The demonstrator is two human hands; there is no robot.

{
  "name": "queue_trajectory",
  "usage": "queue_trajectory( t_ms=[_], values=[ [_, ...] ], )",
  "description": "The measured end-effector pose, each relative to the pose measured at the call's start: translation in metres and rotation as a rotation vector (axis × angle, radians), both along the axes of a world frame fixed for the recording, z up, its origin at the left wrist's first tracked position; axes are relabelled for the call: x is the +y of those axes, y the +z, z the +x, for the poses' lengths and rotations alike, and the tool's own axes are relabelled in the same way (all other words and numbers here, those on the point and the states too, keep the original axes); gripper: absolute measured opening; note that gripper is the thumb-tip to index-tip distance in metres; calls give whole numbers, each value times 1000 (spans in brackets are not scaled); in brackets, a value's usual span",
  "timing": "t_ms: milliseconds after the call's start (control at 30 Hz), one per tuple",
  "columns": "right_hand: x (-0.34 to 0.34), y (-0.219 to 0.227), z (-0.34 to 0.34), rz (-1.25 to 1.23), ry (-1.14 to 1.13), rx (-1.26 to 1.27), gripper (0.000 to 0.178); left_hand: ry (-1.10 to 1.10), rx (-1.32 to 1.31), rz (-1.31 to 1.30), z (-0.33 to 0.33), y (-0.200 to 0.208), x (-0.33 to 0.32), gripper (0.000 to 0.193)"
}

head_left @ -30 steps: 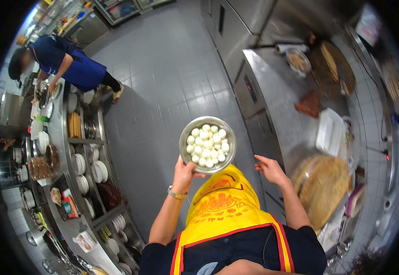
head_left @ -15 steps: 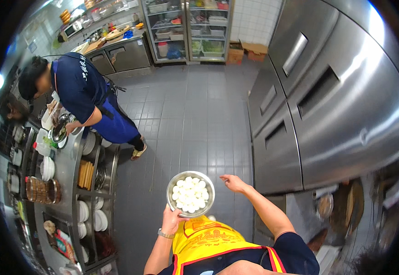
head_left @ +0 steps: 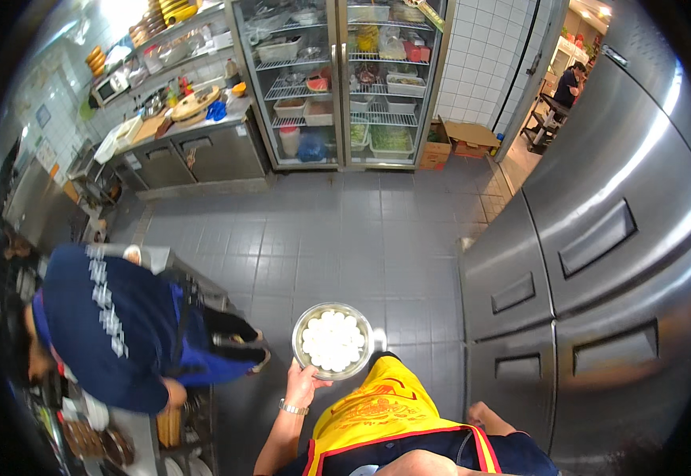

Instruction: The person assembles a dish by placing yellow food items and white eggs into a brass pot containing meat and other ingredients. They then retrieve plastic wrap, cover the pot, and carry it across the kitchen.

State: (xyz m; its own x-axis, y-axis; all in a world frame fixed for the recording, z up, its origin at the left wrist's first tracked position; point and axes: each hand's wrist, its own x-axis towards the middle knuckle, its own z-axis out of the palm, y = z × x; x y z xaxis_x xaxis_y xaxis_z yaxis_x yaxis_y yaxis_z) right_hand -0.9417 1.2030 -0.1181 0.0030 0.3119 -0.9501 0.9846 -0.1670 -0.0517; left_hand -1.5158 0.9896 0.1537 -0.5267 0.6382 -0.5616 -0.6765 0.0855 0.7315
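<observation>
Low in front of me, my left hand [head_left: 304, 387] grips the near edge of a round steel bowl [head_left: 298, 336], with the thumb over the rim. Several smooth white, egg-shaped pieces [head_left: 333, 341] fill it; they look like peeled eggs, though glare blurs them. A metal watch band is on my left wrist. My right hand [head_left: 482, 414] hangs beside my yellow apron [head_left: 385, 397], well apart from the bowl and near the steel cabinet. Its fingers are foreshortened, and their pose does not show clearly.
A co-worker in a dark shirt [head_left: 107, 317] leans over the counter close on my left. Steel fridge doors [head_left: 599, 238] line the right. Ahead stand a glass-door fridge [head_left: 337, 95], cardboard boxes [head_left: 468, 136] and an open doorway. Grey tiled floor [head_left: 321, 230] lies between.
I have moved forward: the glass-door fridge looks nearer and the co-worker is now close beside me. My right arm has dropped back to my side; the bowl stays in my left hand.
</observation>
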Motion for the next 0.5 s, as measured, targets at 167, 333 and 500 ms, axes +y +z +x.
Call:
queue_trajectory(
  t_ms=[167, 333, 500],
  values=[
    [99, -25, -93, 253, 1118, 592, 6, 0, 46, 66, -137, -9, 130, 53],
    [365, -95, -348, 208, 1095, 133, 9, 67, 38, 9, -268, -8, 259, 52],
    [640, 12, -722, 811, 622, 486, 31, 156, 30, 16, -383, -3, 360, 50]
  ],
)
